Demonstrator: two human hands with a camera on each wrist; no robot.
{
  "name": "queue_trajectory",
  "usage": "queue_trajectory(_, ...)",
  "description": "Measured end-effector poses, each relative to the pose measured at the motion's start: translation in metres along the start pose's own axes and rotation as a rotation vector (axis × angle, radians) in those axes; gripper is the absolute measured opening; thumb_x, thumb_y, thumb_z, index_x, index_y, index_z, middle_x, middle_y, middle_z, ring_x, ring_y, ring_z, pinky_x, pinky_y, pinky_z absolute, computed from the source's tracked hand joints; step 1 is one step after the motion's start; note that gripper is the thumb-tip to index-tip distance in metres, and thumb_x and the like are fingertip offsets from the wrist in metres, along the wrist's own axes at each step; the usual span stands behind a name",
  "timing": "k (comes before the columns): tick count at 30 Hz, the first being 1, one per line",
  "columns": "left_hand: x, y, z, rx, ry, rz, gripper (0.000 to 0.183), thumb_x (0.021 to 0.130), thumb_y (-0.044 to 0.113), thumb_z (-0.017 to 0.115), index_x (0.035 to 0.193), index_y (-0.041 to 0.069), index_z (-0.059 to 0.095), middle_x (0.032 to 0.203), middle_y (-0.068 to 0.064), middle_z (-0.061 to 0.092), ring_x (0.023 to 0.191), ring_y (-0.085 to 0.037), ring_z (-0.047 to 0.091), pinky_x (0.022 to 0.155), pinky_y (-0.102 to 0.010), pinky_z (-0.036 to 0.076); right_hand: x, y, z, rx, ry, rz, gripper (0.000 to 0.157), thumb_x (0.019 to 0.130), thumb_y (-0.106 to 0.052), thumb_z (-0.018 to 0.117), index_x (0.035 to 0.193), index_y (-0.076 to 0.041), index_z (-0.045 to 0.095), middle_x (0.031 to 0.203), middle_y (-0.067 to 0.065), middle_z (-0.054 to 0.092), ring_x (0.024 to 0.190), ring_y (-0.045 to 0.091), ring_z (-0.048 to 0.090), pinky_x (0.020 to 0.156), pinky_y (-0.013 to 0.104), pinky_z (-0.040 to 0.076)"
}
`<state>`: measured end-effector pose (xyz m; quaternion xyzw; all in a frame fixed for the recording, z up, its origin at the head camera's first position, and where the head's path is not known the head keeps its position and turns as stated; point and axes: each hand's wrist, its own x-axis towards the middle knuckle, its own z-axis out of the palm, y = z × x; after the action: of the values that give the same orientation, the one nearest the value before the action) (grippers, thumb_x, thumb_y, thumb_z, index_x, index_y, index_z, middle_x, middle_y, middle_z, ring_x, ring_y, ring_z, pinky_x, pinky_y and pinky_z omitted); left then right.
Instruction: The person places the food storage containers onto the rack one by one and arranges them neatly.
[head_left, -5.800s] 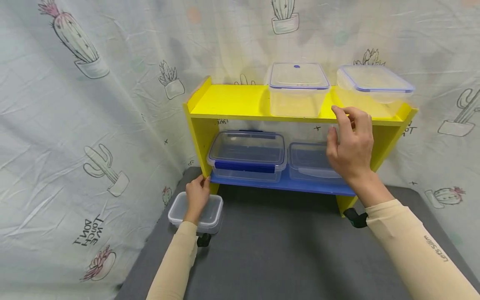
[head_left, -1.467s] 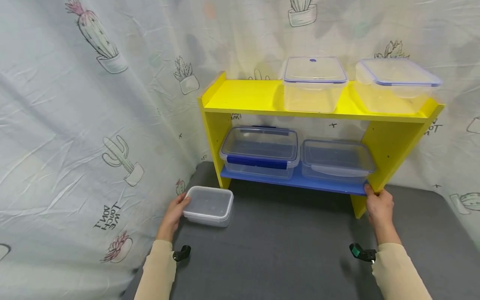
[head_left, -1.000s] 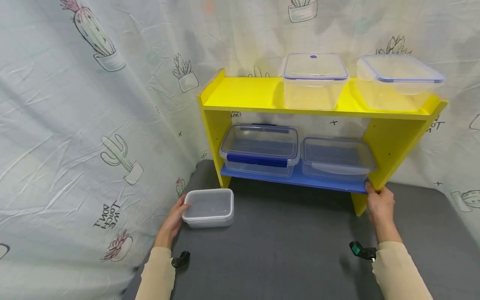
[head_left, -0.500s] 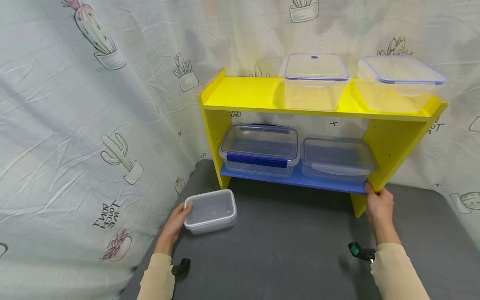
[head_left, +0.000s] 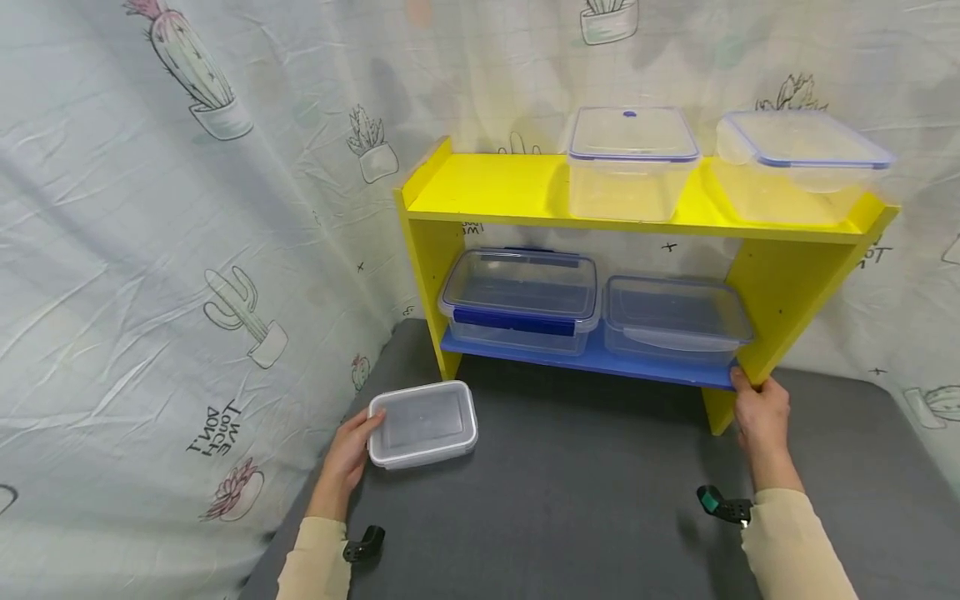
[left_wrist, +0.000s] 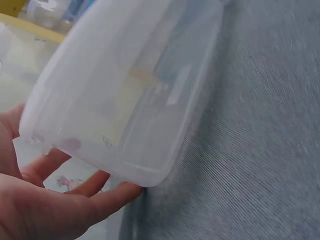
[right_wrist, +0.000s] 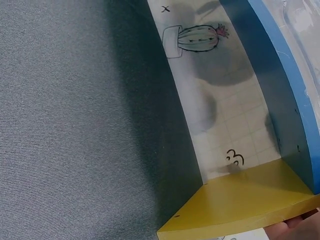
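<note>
Low at the left in the head view, my left hand (head_left: pixel 348 447) holds a clear food container (head_left: pixel 423 423) with a white-rimmed lid. The thumb lies on the lid's left edge; in the left wrist view the fingers (left_wrist: pixel 107 200) curl round the container's end, close over the grey cloth. Its lid tilts toward the head camera. On the right, my right hand (head_left: pixel 762 417) grips the front edge of the yellow side panel (head_left: pixel 795 287) of a small shelf, thumb by the end of the blue board (head_left: pixel 585 357). In the right wrist view only some fingertips (right_wrist: pixel 295 225) show, behind the panel.
Two clear lidded containers, one nearer the middle (head_left: pixel 633 167) and one at the right end (head_left: pixel 798 167), stand on the yellow top board (head_left: pixel 495 185). On the blue board sit a blue-clipped container (head_left: pixel 517 300) and a plainer one (head_left: pixel 675 317). A cactus-print curtain (head_left: pixel 300 208) hangs behind and left.
The right hand has gone from the top board down to the right panel. My left hand has left the left panel, taken hold of the container, then turned and tilted it, lid toward the camera.
</note>
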<state>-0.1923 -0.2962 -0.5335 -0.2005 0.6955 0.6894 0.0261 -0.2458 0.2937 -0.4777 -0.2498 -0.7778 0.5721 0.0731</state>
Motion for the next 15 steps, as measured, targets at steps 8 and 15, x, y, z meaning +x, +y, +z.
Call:
queue_trajectory(8,-0.005,0.009,-0.004,-0.011,-0.033,-0.032,0.059,0.096,0.032,0.061,0.145,0.006,0.041,0.126,-0.010,0.059,0.096,-0.013,0.063,0.076,-0.031,0.053,-0.001,0.000,0.000,0.019,-0.009,0.008,0.064,0.100,-0.046,0.043,0.143,0.001,0.040,0.126,0.019,0.045,0.116,0.035,0.041,0.108,0.059,0.033)
queue_trajectory(15,-0.008,0.012,-0.013,-0.026,-0.137,-0.064,0.062,0.099,0.039,0.053,0.145,0.003,0.034,0.110,-0.003,0.058,0.090,-0.020,0.065,0.073,-0.041,0.056,-0.001,-0.003,-0.003,0.109,-0.005,0.054,0.061,0.097,-0.043,0.052,0.145,-0.006,0.042,0.104,-0.011,0.048,0.108,0.022,0.042,0.110,0.051,0.030)
